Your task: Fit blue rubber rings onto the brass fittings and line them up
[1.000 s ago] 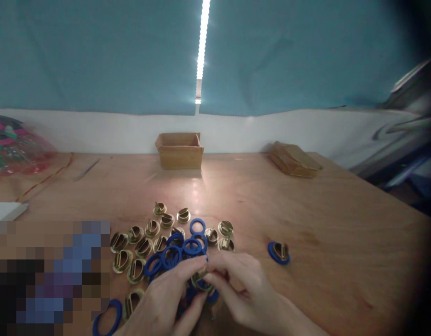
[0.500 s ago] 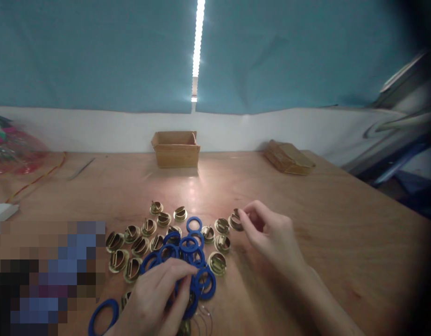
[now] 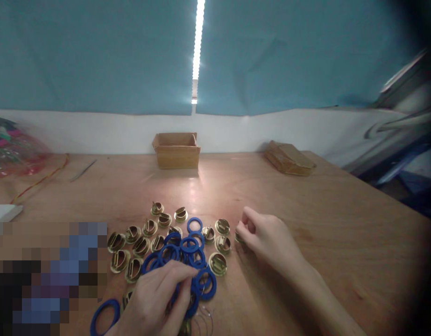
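My right hand is closed in a pinch on a round brass-coloured fitting, just right of the other fittings; the fingers hide most of it. My left hand is closed over the near side of a pile of blue rings, thumb and forefinger together. What it grips there is hidden. One blue ring lies by its fingertips. Around the pile stand several brass fittings, each with a bar across its top. Another blue ring lies left of my left wrist.
An open cardboard box stands at the back of the wooden table, with a crumpled brown carton farther right. Clear plastic bags and a red-yellow cord are at the left. Thin loops of clear line lie near the front.
My right hand has moved slightly nearer to me with the brass fitting, which is now more hidden by the fingers. My left hand has stayed in place.
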The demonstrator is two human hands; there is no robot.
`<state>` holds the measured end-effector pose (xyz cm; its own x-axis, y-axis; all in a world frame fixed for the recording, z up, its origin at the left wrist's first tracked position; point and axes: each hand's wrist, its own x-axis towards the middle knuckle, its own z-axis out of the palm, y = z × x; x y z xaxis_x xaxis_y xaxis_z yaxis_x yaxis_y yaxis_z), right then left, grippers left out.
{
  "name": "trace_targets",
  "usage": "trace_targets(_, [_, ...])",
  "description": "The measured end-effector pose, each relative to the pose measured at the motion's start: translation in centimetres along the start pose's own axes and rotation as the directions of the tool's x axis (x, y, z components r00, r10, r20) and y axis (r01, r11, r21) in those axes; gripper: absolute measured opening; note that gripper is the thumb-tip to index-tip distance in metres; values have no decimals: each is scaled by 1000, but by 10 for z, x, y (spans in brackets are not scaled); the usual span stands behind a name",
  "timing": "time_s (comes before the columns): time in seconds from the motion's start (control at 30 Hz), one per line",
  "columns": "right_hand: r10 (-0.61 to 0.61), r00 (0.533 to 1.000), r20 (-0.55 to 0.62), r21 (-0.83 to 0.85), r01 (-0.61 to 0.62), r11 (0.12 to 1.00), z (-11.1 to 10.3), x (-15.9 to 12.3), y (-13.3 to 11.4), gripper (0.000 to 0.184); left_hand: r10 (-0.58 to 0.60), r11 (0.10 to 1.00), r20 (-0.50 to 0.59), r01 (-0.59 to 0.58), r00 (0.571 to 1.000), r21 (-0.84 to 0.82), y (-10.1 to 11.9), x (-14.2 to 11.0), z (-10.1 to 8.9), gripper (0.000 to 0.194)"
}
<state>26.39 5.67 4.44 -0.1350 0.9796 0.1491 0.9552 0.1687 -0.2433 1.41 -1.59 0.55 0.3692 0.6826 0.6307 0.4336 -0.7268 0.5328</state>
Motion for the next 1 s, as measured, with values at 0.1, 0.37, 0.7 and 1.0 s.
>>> trace_targets(0.1, [54, 996, 73, -71, -49, 996, 1, 1, 1, 12, 3, 1000, 8, -3, 1000, 28, 0, -2, 1, 23])
trace_targets(0.37, [72, 987, 140, -119, -56, 991, 1, -1, 1, 17, 13, 999, 7, -13, 1000, 52, -2, -1, 1, 23])
trace_targets(0.7, [400, 904, 150, -418, -309, 854, -25, -4, 25, 27, 20, 997, 13, -21, 1000, 74, 1, -4, 2, 21])
trace_targets(1.0, [275, 865, 419, -395, -99, 913, -23, -14, 29, 15, 10, 997, 48, -14, 999, 74, 1, -2, 3, 21])
